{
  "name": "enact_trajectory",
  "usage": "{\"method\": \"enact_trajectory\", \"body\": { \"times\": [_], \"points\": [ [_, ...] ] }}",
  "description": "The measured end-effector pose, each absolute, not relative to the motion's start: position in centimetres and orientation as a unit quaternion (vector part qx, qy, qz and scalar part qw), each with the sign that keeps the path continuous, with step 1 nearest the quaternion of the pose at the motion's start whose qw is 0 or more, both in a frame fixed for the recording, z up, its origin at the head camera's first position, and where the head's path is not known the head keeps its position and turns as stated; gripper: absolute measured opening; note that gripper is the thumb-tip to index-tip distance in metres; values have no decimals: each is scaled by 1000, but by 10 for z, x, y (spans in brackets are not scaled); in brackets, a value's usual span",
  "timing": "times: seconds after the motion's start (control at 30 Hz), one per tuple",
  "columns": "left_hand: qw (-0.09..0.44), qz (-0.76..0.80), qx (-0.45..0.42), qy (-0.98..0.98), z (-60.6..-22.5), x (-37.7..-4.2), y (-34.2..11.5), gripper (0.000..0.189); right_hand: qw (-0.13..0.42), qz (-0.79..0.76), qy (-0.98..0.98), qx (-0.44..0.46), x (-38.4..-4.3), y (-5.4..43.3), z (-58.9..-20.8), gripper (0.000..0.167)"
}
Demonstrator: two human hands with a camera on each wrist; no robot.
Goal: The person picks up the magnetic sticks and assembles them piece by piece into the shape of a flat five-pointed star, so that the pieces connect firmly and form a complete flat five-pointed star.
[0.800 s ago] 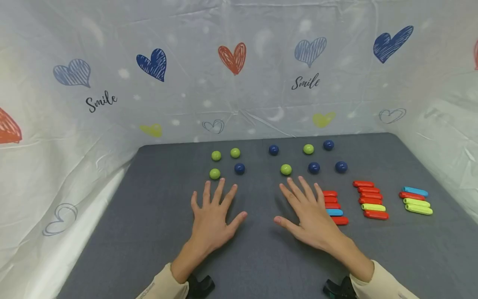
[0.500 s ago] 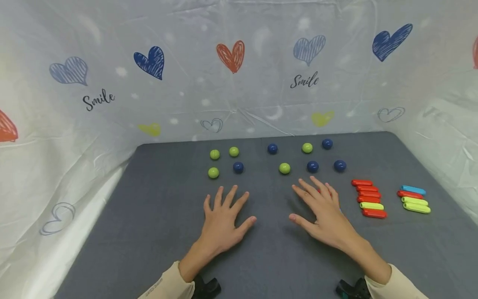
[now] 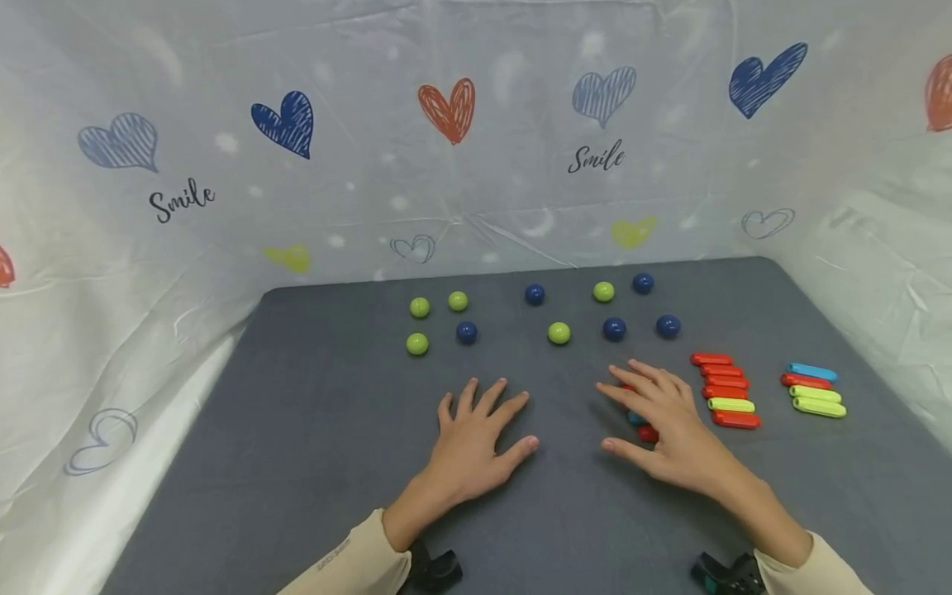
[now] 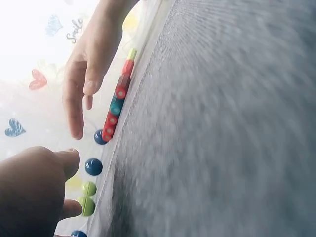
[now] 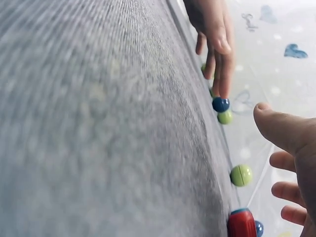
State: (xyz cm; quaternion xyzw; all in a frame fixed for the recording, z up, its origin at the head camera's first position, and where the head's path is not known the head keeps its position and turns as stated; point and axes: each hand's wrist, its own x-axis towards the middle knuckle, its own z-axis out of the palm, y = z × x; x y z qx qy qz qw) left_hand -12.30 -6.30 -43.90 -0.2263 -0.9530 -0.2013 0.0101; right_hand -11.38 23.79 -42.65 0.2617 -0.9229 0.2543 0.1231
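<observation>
My left hand (image 3: 476,450) hovers over the middle of the grey table with fingers spread, holding nothing. To its right, my right hand (image 3: 677,430), also spread and holding nothing, is over a stack of short plastic sticks (image 3: 648,433); red and blue ends show past the fingers, the rest is hidden. Beyond the hands lie several shiny balls, among them a green ball (image 3: 559,333) and a dark blue ball (image 3: 466,332). The right wrist view shows a red stick (image 5: 242,224) below my right fingers. In the left wrist view, a row of sticks (image 4: 117,104) runs beyond my left thumb.
Two more columns of sticks lie at the right: one mostly red with a yellow stick (image 3: 732,405), the other topped by a blue stick (image 3: 812,372). A white curtain (image 3: 357,173) printed with hearts hangs behind and beside the grey table (image 3: 297,463).
Both hands have drawn back and shifted to the right, the right hand covering more of the nearest stick column. The head view has shifted slightly; balls and sticks have stayed in place.
</observation>
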Motion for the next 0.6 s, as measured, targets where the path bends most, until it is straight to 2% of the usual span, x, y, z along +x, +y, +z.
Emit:
{"method": "enact_trajectory", "body": {
  "times": [0.2,0.5,0.6],
  "points": [
    [1,-208,-243,-948,-440,-124,-52,61,142,264,-920,252,-111,250,-427,67],
    [5,-253,-260,-932,-444,-124,-41,52,199,281,-910,232,-105,269,-432,48],
    [9,-264,-265,-928,-445,-125,-36,46,203,289,-910,219,-103,277,-431,44]
  ]
}}
